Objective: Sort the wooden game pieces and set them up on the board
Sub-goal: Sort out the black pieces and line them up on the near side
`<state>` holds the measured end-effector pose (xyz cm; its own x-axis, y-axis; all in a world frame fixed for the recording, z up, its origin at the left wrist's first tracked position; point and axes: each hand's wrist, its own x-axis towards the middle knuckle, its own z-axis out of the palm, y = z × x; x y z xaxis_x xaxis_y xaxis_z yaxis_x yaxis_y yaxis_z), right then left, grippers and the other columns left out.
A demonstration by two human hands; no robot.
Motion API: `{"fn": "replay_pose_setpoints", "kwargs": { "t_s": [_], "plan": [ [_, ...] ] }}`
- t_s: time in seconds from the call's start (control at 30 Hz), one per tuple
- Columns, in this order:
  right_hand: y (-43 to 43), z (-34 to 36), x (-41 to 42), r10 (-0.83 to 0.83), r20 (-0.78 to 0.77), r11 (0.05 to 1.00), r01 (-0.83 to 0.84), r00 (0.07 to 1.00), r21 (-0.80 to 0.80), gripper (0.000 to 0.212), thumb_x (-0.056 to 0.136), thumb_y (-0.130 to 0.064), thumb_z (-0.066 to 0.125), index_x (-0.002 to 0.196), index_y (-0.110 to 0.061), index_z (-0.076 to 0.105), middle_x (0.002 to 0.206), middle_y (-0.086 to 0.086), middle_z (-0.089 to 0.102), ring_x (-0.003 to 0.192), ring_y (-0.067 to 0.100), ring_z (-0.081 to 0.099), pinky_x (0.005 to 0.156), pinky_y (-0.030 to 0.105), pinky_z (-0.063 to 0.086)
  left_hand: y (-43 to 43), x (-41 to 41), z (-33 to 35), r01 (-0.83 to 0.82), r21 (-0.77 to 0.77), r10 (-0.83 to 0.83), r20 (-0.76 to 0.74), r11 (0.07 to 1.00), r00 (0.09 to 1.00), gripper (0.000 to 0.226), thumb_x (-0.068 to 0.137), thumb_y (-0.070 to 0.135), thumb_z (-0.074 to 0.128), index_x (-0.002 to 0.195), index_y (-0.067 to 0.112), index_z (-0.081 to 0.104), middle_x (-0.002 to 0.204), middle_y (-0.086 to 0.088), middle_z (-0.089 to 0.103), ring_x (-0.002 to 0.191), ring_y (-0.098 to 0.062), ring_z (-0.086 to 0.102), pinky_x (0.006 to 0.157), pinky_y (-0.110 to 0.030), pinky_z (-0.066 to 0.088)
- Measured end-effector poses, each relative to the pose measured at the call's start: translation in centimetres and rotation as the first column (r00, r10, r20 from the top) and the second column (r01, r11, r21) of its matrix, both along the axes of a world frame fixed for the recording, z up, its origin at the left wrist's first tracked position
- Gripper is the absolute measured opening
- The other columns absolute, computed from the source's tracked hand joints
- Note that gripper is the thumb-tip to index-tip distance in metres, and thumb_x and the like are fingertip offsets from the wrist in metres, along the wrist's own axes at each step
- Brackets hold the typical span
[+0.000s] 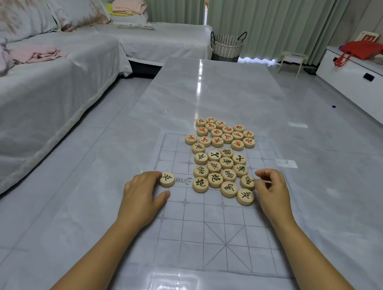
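Here our left hand [144, 194], thumb splayed, touches one wooden disc [167, 179] at the board [198, 241] edge; our curled right hand [272, 194] borders the central pile [221, 169], grip unclear. Probably light, slick: pinch rims.

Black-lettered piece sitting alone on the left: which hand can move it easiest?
Left. The left hand touches the lone black-lettered piece; the right hand sits across the board, beside the clustered black-lettered pieces.
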<state>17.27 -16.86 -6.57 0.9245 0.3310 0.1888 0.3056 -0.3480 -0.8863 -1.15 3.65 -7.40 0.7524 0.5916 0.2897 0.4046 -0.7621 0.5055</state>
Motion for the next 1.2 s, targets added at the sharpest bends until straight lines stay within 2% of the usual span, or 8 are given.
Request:
{"fn": "replay_pose_setpoints", "kwargs": {
  "t_s": [0.2,0.3,0.43,0.6,0.77,0.97,1.1,1.2],
  "plan": [
    [0.5,0.4,0.6,-0.025,-0.058,0.999,0.023,0.998,-0.029,0.017,0.089,-0.009,0.05,0.102,-0.017,0.056,0.114,0.004,0.051,0.105,0.019,0.052,0.085,0.03,0.044,0.1,0.1,0.0,-0.013,-0.008,0.013,0.005,1.0,1.0,0.042,0.083,0.03,0.061,0.122,0.016,0.051,0.122,-0.001,0.058,0.113,-0.023,0.048,0.094,-0.033,0.031],
    [2.0,0.9,1.7,-0.014,0.034,0.975,0.021,0.999,-0.223,0.022,0.089,-0.018,0.052,0.11,-0.013,0.059,0.118,0.009,0.051,0.114,0.024,0.046,0.092,0.034,0.041,0.1,0.1,0.0,-0.016,-0.01,0.016,0.002,1.0,1.0,0.042,0.083,0.03,0.061,0.122,0.017,0.051,0.122,-0.001,0.057,0.113,-0.023,0.048,0.094,-0.033,0.031],
    [5.9,2.7,3.3,0.071,0.217,0.854,0.053,0.974,-0.517,0.035,0.088,-0.033,0.054,0.117,-0.012,0.057,0.125,0.012,0.051,0.119,0.03,0.04,0.097,0.041,0.035,0.1,0.1,-0.1,-0.009,-0.01,0.01,0.011,1.0,1.0,0.041,0.083,0.029,0.062,0.121,0.017,0.052,0.121,0.0,0.058,0.112,-0.022,0.049,0.093,-0.032,0.031],
    [10.0,3.4,5.1,0.111,0.167,0.682,0.047,0.98,-0.73,0.034,0.085,-0.04,0.054,0.097,-0.009,0.062,0.122,0.012,0.053,0.118,0.031,0.041,0.094,0.04,0.035,0.5,0.3,-0.3,-0.022,-0.056,0.023,0.019,0.998,1.0,0.05,0.077,0.042,0.05,0.12,0.015,0.054,0.121,-0.001,0.059,0.113,-0.023,0.05,0.093,-0.035,0.033],
    [11.3,3.7,6.2,0.066,0.028,0.652,-0.022,0.997,-0.758,0.035,0.084,-0.045,0.055,0.067,-0.015,0.05,0.109,0.008,0.059,0.115,0.03,0.045,0.091,0.039,0.032,0.9,0.6,-0.5,-0.035,-0.062,0.036,0.016,0.997,0.999,0.042,0.084,0.032,0.06,0.122,0.015,0.051,0.123,-0.001,0.057,0.116,-0.022,0.047,0.096,-0.035,0.031],
    [10.8,3.9,7.4,0.091,-0.104,0.637,-0.138,0.99,-0.759,0.027,0.081,-0.042,0.06,0.087,-0.016,0.055,0.092,0.003,0.056,0.106,0.028,0.05,0.093,0.041,0.03,0.7,0.5,-0.4,-0.037,-0.053,0.038,0.025,0.998,0.999,0.039,0.084,0.031,0.059,0.12,0.016,0.053,0.121,-0.001,0.058,0.113,-0.023,0.048,0.092,-0.033,0.03],
    [10.8,3.8,7.3,0.121,-0.077,0.625,-0.136,0.99,-0.768,0.022,0.079,-0.037,0.061,0.077,-0.016,0.054,0.08,0.003,0.055,0.097,0.027,0.051,0.093,0.042,0.029,0.6,0.5,-0.3,-0.018,-0.022,0.018,-0.003,1.0,1.0,0.046,0.077,0.041,0.046,0.117,0.019,0.054,0.119,0.001,0.058,0.109,-0.022,0.049,0.085,-0.029,0.027],
    [10.5,4.1,6.6,0.179,0.082,0.676,-0.062,0.98,-0.734,0.016,0.082,-0.028,0.055,0.072,-0.015,0.052,0.072,0.003,0.055,0.09,0.028,0.054,0.085,0.039,0.03,0.6,0.5,-0.3,-0.021,-0.027,0.021,0.008,0.999,1.0,0.036,0.085,0.034,0.054,0.117,0.019,0.054,0.12,0.001,0.057,0.111,-0.022,0.047,0.086,-0.029,0.027]
  ]
}}
